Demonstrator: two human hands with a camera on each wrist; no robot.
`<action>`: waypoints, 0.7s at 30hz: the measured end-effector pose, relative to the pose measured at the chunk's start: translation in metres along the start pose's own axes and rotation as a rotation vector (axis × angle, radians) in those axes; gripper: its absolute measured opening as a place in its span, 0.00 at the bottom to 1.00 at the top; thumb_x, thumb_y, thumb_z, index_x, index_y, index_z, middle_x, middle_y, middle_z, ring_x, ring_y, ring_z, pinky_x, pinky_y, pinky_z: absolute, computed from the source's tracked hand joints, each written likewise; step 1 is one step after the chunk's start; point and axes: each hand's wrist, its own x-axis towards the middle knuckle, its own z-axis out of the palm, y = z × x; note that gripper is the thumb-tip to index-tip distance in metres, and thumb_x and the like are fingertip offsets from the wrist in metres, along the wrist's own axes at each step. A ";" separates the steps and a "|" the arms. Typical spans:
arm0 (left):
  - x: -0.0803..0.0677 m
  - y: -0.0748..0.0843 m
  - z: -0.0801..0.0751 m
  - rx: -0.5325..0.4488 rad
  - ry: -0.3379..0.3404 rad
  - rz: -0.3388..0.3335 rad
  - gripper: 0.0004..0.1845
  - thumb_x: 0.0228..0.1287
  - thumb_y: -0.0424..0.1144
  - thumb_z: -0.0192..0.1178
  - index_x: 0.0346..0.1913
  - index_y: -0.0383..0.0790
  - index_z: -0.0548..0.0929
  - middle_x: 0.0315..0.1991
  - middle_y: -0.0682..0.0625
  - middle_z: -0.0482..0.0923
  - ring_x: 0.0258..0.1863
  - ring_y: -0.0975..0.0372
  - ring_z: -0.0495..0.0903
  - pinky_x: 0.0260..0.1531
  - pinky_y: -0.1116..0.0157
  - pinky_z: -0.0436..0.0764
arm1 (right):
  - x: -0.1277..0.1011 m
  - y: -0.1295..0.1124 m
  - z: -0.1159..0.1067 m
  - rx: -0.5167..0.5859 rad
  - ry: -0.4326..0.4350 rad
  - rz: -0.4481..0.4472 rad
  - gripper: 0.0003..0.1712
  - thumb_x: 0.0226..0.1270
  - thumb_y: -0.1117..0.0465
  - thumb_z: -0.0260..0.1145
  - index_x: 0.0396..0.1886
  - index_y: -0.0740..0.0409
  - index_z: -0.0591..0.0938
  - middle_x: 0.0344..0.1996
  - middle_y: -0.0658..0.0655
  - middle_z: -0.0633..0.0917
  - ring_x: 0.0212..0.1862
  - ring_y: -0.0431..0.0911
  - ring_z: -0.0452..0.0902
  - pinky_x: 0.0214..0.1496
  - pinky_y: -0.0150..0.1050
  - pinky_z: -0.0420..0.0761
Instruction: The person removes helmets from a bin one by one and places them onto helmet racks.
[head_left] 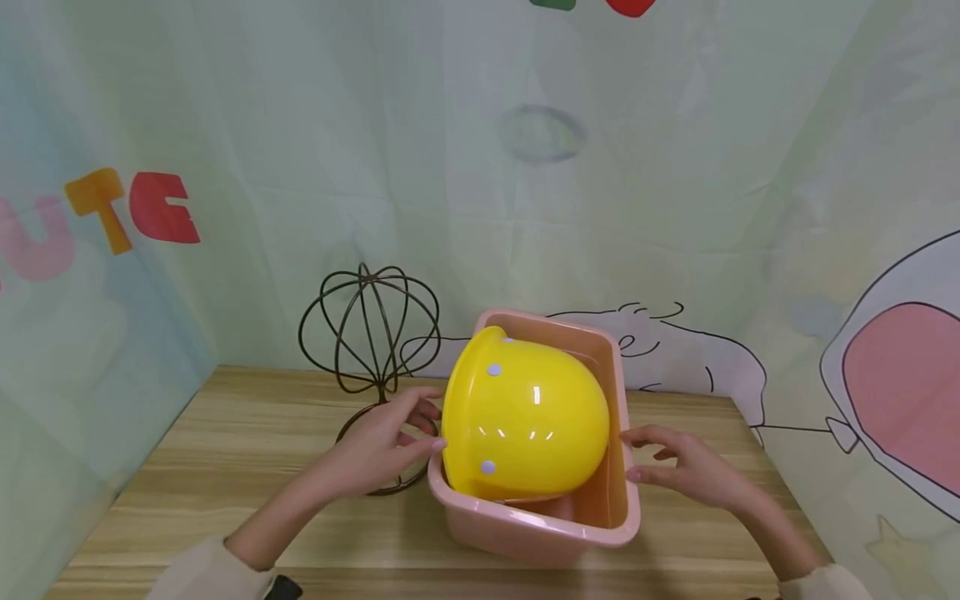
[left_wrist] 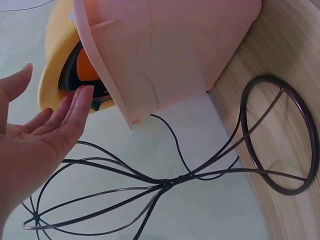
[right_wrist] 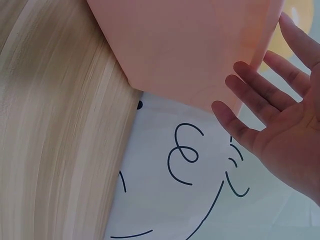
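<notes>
A yellow helmet (head_left: 532, 417) with pale dots lies on its side in a pink plastic bin (head_left: 525, 521), its rim facing left. In the left wrist view its dark inner lining (left_wrist: 75, 80) shows. My left hand (head_left: 386, 442) is beside that rim, fingers spread loosely and fingertips right at the helmet's opening. On the other side, my right hand (head_left: 686, 467) has its fingertips at the bin's right rim. Its fingers are relaxed and apart in the right wrist view, close along the bin's outer wall.
Behind my left hand stands a dark wire stand (head_left: 371, 333) with a balloon-shaped cage top and a ring base. Everything rests on a wood-grain table (head_left: 225, 450). A printed curtain (head_left: 337, 167) hangs along the table's back and sides.
</notes>
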 end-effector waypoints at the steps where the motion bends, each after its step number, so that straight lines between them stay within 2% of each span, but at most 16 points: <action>1: 0.002 0.000 0.001 -0.008 -0.001 0.002 0.27 0.60 0.42 0.61 0.60 0.36 0.66 0.45 0.48 0.75 0.44 0.57 0.75 0.38 0.68 0.80 | 0.000 0.000 0.000 0.000 0.000 0.000 0.28 0.58 0.50 0.65 0.55 0.59 0.75 0.51 0.57 0.78 0.52 0.57 0.71 0.48 0.49 0.75; 8: 0.011 -0.002 0.006 -0.052 -0.008 -0.036 0.22 0.61 0.40 0.60 0.56 0.37 0.68 0.41 0.51 0.74 0.41 0.60 0.75 0.39 0.66 0.79 | 0.000 0.000 0.001 -0.014 0.008 -0.010 0.28 0.58 0.49 0.65 0.55 0.58 0.75 0.51 0.56 0.78 0.52 0.56 0.72 0.48 0.46 0.76; 15: 0.018 -0.004 0.011 -0.147 -0.048 -0.028 0.18 0.64 0.41 0.57 0.53 0.36 0.68 0.38 0.49 0.78 0.36 0.62 0.78 0.36 0.67 0.80 | -0.001 0.000 0.001 -0.003 0.012 0.000 0.27 0.58 0.49 0.65 0.55 0.58 0.75 0.51 0.56 0.78 0.52 0.54 0.71 0.48 0.48 0.75; 21: 0.022 -0.003 0.012 -0.195 -0.082 -0.082 0.19 0.66 0.42 0.54 0.55 0.36 0.67 0.38 0.49 0.79 0.33 0.61 0.79 0.34 0.65 0.81 | -0.001 0.001 0.001 -0.001 0.016 -0.013 0.27 0.58 0.49 0.65 0.54 0.58 0.75 0.51 0.56 0.79 0.52 0.57 0.71 0.48 0.50 0.75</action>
